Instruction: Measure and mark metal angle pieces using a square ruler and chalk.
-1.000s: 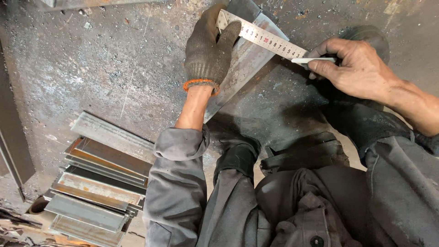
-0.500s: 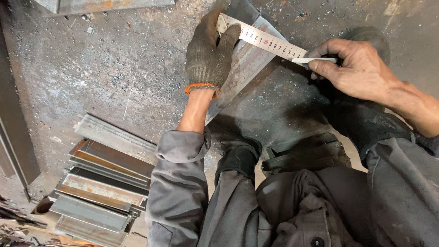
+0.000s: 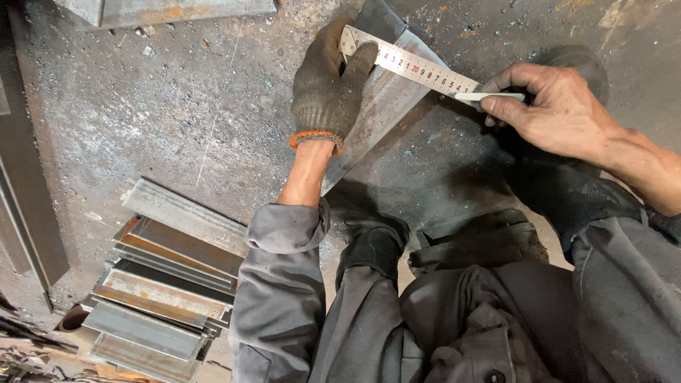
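Clearly the work in hand is marking a measured point on the long grey steel angle bar, which lies slanting on the scuffed grey metal floor just ahead of the person's knees; the left hand, in a dark knitted glove with an orange cuff, is spread flat and presses the near end of the pale steel ruler down onto the bar, thumb against the ruler's edge; the bare right hand is closed in a pinch on a thin white marking stick, its tip touching the bar beside the ruler's far end; to do this well, I judge, the ruler should stay square along the bar's edge under firm pressure, and the mark should be short and tight against the graduation; a stack of similar rusty-grey angle pieces lies well apart at lower left.
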